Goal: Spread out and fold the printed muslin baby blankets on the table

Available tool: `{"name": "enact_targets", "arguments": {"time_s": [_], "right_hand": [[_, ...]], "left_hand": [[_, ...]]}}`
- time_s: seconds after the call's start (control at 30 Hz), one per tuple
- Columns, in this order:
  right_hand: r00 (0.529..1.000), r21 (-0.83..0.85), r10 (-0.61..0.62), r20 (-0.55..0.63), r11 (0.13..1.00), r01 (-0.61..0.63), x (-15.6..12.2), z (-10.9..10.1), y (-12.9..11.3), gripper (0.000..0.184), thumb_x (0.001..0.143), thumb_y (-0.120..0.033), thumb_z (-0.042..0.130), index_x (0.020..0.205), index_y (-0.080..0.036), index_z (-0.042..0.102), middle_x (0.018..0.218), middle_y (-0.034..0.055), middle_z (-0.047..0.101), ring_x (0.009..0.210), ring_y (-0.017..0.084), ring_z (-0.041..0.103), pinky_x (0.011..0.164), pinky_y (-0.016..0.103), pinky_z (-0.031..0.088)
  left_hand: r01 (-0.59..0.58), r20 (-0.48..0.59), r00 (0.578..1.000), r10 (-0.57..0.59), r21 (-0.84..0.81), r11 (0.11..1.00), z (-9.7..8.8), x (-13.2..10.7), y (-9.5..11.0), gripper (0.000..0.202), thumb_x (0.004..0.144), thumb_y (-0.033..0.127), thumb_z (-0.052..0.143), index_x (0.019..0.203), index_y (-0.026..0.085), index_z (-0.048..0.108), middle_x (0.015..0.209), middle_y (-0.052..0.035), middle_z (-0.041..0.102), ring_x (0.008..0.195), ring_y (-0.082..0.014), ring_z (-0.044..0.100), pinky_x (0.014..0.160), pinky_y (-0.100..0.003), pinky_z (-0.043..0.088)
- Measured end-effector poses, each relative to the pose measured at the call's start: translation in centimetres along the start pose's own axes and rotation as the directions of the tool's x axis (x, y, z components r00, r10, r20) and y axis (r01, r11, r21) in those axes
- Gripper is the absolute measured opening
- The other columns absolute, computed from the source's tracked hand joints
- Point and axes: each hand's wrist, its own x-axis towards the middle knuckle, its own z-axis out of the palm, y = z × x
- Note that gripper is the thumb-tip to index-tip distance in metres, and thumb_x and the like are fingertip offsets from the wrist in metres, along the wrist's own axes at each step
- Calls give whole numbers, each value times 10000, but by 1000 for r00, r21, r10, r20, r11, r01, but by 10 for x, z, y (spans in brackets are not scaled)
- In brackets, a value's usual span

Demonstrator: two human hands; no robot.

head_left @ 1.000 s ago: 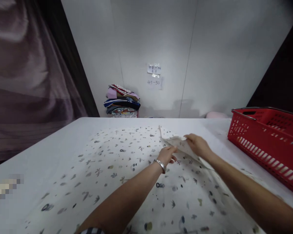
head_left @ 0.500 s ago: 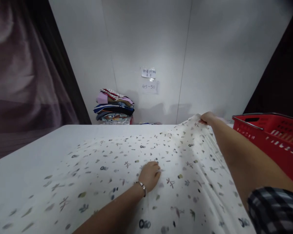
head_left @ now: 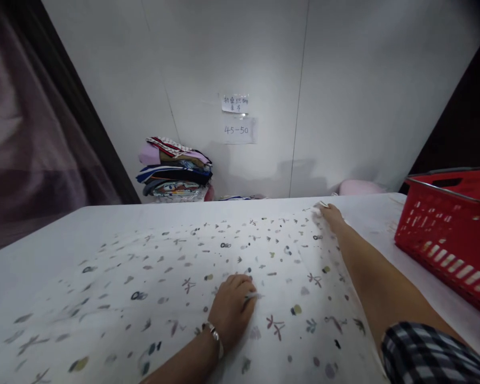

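A white printed cloth with small leaf and plant motifs lies spread over the white table, mostly flat. My left hand, with a silver bracelet at the wrist, rests near the cloth's middle. Its fingers are curled and a small white fold of the cloth sticks out between thumb and fingers. At the far right corner of the cloth my right hand is closed on its edge, low at the tabletop.
A red plastic basket with a metal handle stands on the right. Folded fabrics are stacked behind the table's far edge, before a wall with paper signs. A pink object shows at back right. A curtain hangs left.
My right hand has lowered the raised far right corner of the cloth to the table. The cloth there lies flatter. My left hand has stayed pinched on the cloth; the view has shifted.
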Motion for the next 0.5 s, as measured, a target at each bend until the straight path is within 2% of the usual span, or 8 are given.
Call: {"name": "enact_targets", "arguments": {"time_s": [0.1, 0.2, 0.27, 0.3, 0.37, 0.43, 0.5], "right_hand": [[999, -31, 47, 23, 998, -46, 1, 1, 1, 582, 819, -399, 538, 1328, -135, 439, 1198, 160, 578, 1035, 265, 573, 848, 377, 476], [997, -65, 8, 71, 998, -4, -3, -6, -3, 746, 834, -453, 471, 1451, -136, 197, 1281, 174, 527, 1046, 251, 580, 820, 350, 491], [993, -113, -54, 105, 991, 65, -12, -10, -6, 771, 855, -435, 432, 1474, -148, 73, 1351, 160, 468, 1130, 233, 537, 892, 348, 458], [987, -148, -95, 131, 982, 114, -19, -11, -6, 746, 863, -417, 419, 1475, -158, 82, 1377, 145, 443, 1188, 229, 492, 947, 355, 420], [960, -226, -180, 216, 947, 228, -35, -8, -6, 649, 872, -389, 406, 1454, -171, 217, 1418, 114, 399, 1298, 229, 362, 1047, 371, 311], [912, -296, -237, 336, 892, 341, -49, -2, -6, 557, 871, -408, 419, 1384, -195, 385, 1448, 78, 360, 1356, 236, 245, 1098, 391, 210], [863, -354, -241, 444, 838, 416, -58, 5, -6, 517, 866, -458, 429, 1329, -230, 463, 1471, 47, 322, 1376, 244, 183, 1112, 434, 141]], "left_hand": [[5, 0, 1000, -5, -18, 1000, -1, 0, 0, 129, 760, 143, 548, 845, 213, 615, 987, -39, 620, 974, -207, 540, 865, -401, 448], [8, 11, 1000, -8, -48, 999, -4, 2, -3, 112, 761, 172, 563, 845, 214, 624, 990, -39, 634, 974, -200, 559, 865, -391, 469], [1, 17, 1000, 0, -46, 999, -7, 3, -6, 139, 771, 199, 558, 890, 209, 630, 1052, -54, 634, 1023, -206, 558, 894, -394, 469], [-3, 20, 1000, 3, -27, 1000, -8, 3, -8, 175, 782, 219, 550, 936, 206, 632, 1116, -65, 620, 1076, -216, 541, 926, -409, 455], [-3, 54, 999, 0, 48, 999, -9, 3, -11, 286, 806, 278, 535, 1072, 208, 612, 1283, -84, 541, 1211, -253, 457, 1002, -466, 391], [-5, 141, 990, -13, 131, 991, -8, 1, -12, 419, 830, 362, 517, 1221, 215, 545, 1407, -86, 427, 1307, -284, 349, 1058, -525, 300], [-21, 236, 971, -25, 190, 982, -5, -1, -13, 527, 850, 453, 478, 1323, 220, 460, 1459, -84, 348, 1347, -294, 281, 1083, -554, 233]]}}
